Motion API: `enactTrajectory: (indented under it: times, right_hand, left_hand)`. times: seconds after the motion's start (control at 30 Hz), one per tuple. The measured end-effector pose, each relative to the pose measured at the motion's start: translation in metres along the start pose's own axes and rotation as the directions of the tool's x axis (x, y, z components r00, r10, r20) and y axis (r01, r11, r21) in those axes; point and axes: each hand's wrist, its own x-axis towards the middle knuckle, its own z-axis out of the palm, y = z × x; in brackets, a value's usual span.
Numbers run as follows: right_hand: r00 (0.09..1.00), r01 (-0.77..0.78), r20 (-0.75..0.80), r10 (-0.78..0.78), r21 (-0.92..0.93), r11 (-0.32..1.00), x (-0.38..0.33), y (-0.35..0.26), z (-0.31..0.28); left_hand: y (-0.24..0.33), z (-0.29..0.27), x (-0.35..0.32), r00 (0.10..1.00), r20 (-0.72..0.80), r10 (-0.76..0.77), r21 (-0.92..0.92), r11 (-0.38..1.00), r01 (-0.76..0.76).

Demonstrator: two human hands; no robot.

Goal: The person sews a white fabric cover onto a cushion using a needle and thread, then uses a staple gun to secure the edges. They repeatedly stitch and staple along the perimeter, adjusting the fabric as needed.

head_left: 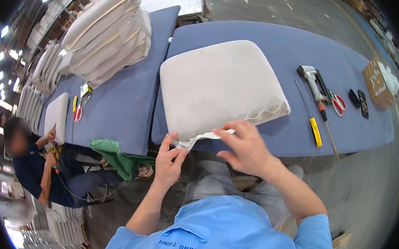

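A light grey upholstered cushion (221, 84) lies on the blue-covered table (342, 130) in front of me. Along its near edge hangs a loose flap of white fabric (193, 140). My left hand (168, 161) is closed on the flap at the cushion's near left corner, thumb and fingers pinching it. My right hand (244, 148) sits farther right along the same edge, thumb and fingers curled, with the flap's upper end at its fingertips. A wavy edge of fabric shows at the cushion's near right corner.
Right of the cushion lie a staple gun (311, 81), red-handled scissors (338, 104), a yellow-handled screwdriver-like tool (315, 131) and black items (363, 103). A cardboard box (377, 83) stands at the far right. Stacked cushions (108, 39) fill the left table; a co-worker (43, 169) sits beyond.
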Motion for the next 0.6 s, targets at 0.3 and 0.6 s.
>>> enactTrajectory:
  times: [0.3, 0.6]
  right_hand:
    - [0.963, 0.213, 0.204, -0.177, -0.169, 0.962, 0.053, 0.007, 0.096]
    - [0.968, 0.249, 0.065, -0.243, -0.112, 0.962, 0.024, 0.018, 0.113]
  left_hand:
    - [0.011, 0.017, -0.003, 0.636, 0.511, -0.579, -0.800, -0.048, 0.598]
    - [-0.009, 0.060, 0.012, 0.632, 0.423, -0.650, -0.813, 0.036, 0.582]
